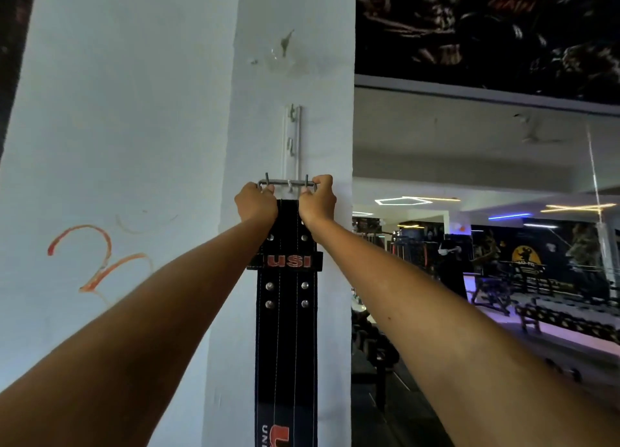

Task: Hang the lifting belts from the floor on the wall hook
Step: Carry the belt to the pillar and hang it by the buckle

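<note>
Reaching up high, both arms stretch toward a white pillar [188, 111]. The left hand [255, 202] and the right hand [317, 198] each hold one end of a metal buckle [287, 182], with the fingers curled tight around the bar. The buckle sits at the top of a long black lifting belt [286, 329]. Two small prongs stick up from the buckle bar.

The belt hangs straight down flat against the pillar, between the two arms, and runs out of the bottom of the view. It has shiny round studs in pairs, white stitching lines, and red letters on a black loop.

A thin white hook rail [292, 138] is fixed to the pillar just above the buckle. It has small hooks one above another. The middle of the buckle bar is right at the lowest hook, but I cannot tell if it is resting on it.

An orange scribble [97, 258] is drawn on the pillar to the left. A big mirror [486, 245] is on the right, showing gym benches and bright lights.
</note>
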`<state>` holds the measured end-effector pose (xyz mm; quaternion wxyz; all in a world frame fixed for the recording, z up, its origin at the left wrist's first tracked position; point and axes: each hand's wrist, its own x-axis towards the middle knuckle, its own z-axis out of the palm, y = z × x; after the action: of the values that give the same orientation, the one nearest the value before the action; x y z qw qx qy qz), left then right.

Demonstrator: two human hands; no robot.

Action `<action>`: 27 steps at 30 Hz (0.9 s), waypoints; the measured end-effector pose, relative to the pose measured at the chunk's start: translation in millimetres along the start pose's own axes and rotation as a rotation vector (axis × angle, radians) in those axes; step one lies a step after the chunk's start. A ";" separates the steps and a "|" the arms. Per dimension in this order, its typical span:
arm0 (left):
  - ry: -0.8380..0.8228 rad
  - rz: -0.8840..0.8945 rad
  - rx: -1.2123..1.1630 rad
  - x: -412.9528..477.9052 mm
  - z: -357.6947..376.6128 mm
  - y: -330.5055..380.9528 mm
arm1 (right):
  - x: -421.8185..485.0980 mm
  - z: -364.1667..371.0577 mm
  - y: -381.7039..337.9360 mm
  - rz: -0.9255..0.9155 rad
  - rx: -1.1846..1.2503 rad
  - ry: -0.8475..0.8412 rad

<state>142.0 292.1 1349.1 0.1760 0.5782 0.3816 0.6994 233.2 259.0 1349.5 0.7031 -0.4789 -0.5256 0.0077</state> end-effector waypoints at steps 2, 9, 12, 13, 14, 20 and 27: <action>-0.005 0.019 0.017 -1.2 -1.0 -5.4 | -0.4 1.7 6.0 -0.020 0.004 0.003; -0.022 0.073 0.133 -23.1 -16.9 -9.5 | -15.3 -10.0 12.8 -0.191 -0.194 0.010; 0.023 0.165 0.225 -39.0 -22.6 -0.4 | -23.4 -16.1 11.3 -0.353 -0.398 0.029; 0.025 0.246 0.261 -45.4 -26.2 1.5 | -28.3 -16.6 10.5 -0.394 -0.425 0.023; 0.017 0.340 0.299 -51.0 -30.0 1.0 | -34.8 -17.7 9.3 -0.425 -0.441 0.015; -0.085 0.525 0.430 -88.2 -66.4 -16.9 | -86.2 -26.9 21.3 -0.495 -0.475 -0.045; -0.182 0.462 0.507 -155.4 -101.2 -80.0 | -169.5 -26.5 60.0 -0.491 -0.528 -0.191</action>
<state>72.8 203.6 1181.3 -0.1025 0.7346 0.3848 0.5493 206.7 186.7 1184.9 0.4839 -0.5008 -0.6719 -0.2522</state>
